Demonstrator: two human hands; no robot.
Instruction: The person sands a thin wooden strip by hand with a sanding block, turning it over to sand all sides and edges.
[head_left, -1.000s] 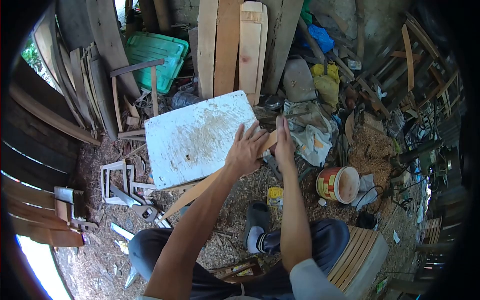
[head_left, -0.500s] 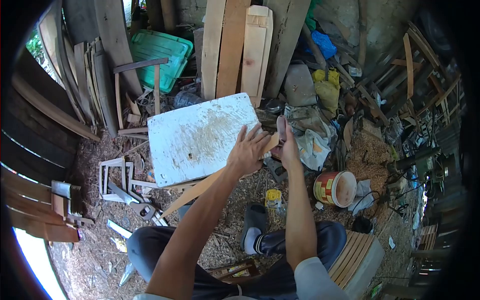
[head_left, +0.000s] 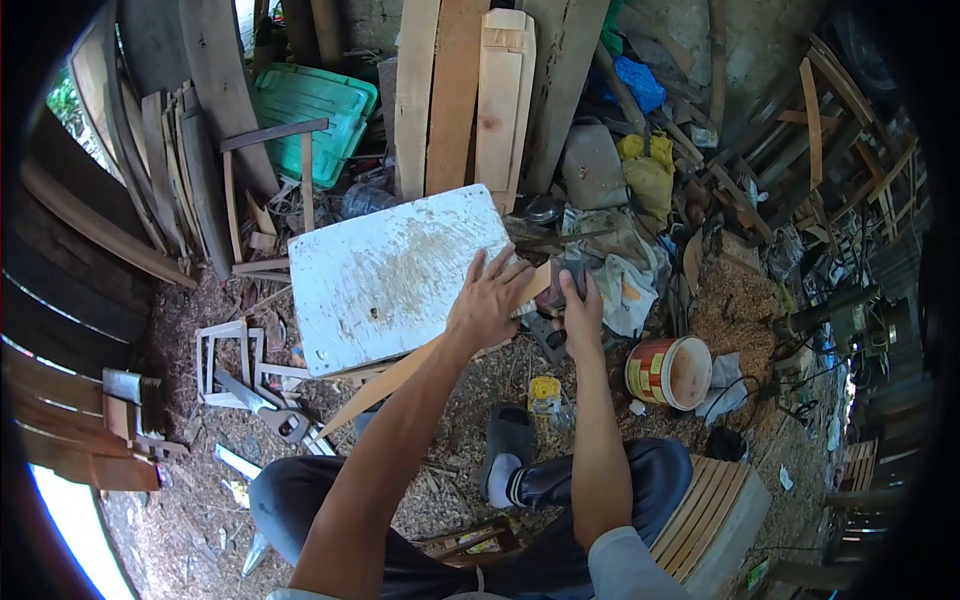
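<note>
One wooden strip (head_left: 385, 380) in left hand (head_left: 487, 308), grip closed; one dark block (head_left: 561, 269) in right hand (head_left: 583, 318), likewise.

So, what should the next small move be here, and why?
Probably one light stroke of the dark pad over the end of the wooden strip: the right hand grips the pad right at that end, while the left hand lies over the strip by the white board, seemingly steadying it.

The wood strip (head_left: 383, 384) is tan, the block (head_left: 553, 281) brown, the board (head_left: 385, 275) smudged white.
</note>
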